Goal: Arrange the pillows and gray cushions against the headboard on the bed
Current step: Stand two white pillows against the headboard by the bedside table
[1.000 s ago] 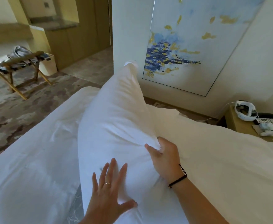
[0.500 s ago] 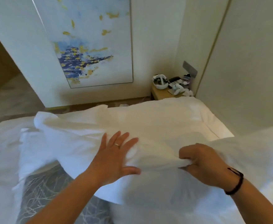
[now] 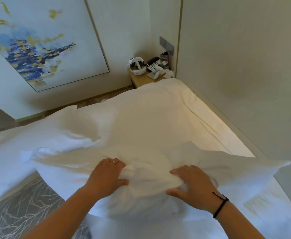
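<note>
Both hands clamped on the pillow [image 3: 158, 150]: left hand [image 3: 107, 176] and right hand [image 3: 193, 188] bunch its near edge, side by side. Pillow lies beyond the hands over the bed [image 3: 215, 125], long axis running left-right, roughly along the headboard [image 3: 244, 75] side; right hand nearer the headboard. Gray cushion [image 3: 20, 214] at the bed's near-left edge. No readable writing or brands

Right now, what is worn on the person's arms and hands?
Both forearms are bare, with no sleeves showing. The left hand has a thin, light-coloured band ring on one finger. The right hand has a thin black cord bracelet around the wrist. No gloves or watch.
</note>
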`<act>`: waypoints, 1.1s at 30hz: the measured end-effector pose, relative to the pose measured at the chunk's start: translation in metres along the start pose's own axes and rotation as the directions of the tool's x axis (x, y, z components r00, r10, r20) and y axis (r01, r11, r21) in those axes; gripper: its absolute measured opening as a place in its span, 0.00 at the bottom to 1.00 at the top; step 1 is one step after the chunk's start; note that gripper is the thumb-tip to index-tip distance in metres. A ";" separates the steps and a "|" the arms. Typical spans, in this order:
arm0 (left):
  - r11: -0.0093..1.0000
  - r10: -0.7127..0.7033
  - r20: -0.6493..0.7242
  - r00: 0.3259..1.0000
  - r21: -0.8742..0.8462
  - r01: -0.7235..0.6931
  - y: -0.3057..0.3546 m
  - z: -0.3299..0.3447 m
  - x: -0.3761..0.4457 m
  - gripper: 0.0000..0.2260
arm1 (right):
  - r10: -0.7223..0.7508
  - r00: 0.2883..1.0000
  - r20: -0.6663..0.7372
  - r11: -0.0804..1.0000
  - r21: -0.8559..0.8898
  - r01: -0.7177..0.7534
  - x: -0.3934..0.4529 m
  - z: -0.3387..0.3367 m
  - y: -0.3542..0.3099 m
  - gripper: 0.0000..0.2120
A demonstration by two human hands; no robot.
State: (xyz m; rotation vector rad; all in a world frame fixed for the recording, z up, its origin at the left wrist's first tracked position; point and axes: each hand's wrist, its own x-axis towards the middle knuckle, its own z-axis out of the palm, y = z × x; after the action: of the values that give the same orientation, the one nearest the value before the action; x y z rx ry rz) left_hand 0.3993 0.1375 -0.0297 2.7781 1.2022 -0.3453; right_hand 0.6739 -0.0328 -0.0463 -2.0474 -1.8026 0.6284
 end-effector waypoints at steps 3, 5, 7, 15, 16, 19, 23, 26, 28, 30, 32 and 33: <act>0.999 -0.031 -0.069 0.997 -0.033 0.029 0.005 -0.004 -0.003 0.14 | 0.033 0.999 0.009 0.999 0.025 -0.033 0.014 0.000 0.000 0.42; 0.998 -0.045 -0.095 0.994 -0.052 0.040 0.010 -0.004 -0.005 0.11 | 0.050 0.999 -0.011 0.999 -0.006 -0.050 0.019 0.002 0.002 0.39; 0.997 -0.043 -0.119 0.992 -0.070 0.035 0.012 -0.005 -0.009 0.10 | 0.049 0.998 0.032 0.995 -0.085 -0.046 0.019 0.005 0.003 0.35; 0.993 -0.022 -0.204 0.979 -0.121 -0.003 -0.003 0.004 -0.040 0.05 | 0.029 0.992 0.121 0.986 -0.164 -0.008 0.019 0.025 -0.015 0.14; 0.992 -0.028 -0.214 0.977 -0.126 0.001 -0.004 0.006 -0.043 0.04 | 0.036 0.993 0.115 0.987 -0.159 -0.018 0.018 0.027 -0.018 0.13; 0.985 -0.053 -0.248 0.967 -0.171 0.010 -0.003 0.011 -0.051 0.05 | 0.048 0.996 0.080 0.983 -0.181 -0.033 0.008 0.028 -0.028 0.12; 0.983 -0.027 -0.289 0.957 -0.180 -0.027 -0.007 0.012 -0.052 0.05 | 0.040 0.999 0.002 0.948 -0.317 -0.037 -0.002 0.018 -0.042 0.10; 0.975 -0.001 -0.303 0.953 -0.210 -0.066 -0.014 0.015 -0.054 0.07 | 0.026 1.000 -0.016 0.922 -0.386 -0.030 -0.007 0.013 -0.055 0.10; 0.974 0.011 -0.308 0.951 -0.214 -0.080 -0.016 0.017 -0.056 0.09 | 0.006 1.000 -0.031 0.907 -0.422 -0.019 -0.010 0.011 -0.063 0.12; 0.970 0.001 -0.310 0.951 -0.231 -0.076 -0.019 0.019 -0.057 0.09 | -0.007 0.999 -0.041 0.893 -0.449 -0.012 -0.012 0.008 -0.065 0.12; 0.960 -0.008 -0.344 0.939 -0.264 -0.088 -0.021 0.022 -0.054 0.06 | 0.007 0.999 -0.050 0.893 -0.450 -0.029 -0.013 0.004 -0.057 0.11; 0.954 -0.011 -0.345 0.938 -0.284 -0.093 -0.020 0.023 -0.053 0.04 | 0.024 0.999 -0.046 0.896 -0.442 -0.042 -0.014 0.002 -0.052 0.11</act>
State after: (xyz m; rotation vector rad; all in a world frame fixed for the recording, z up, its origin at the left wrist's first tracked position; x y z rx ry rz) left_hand 0.3457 0.1094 -0.0393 2.6569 1.1410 0.3175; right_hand 0.6278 -0.0391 -0.0196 -2.3572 -2.0365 0.1864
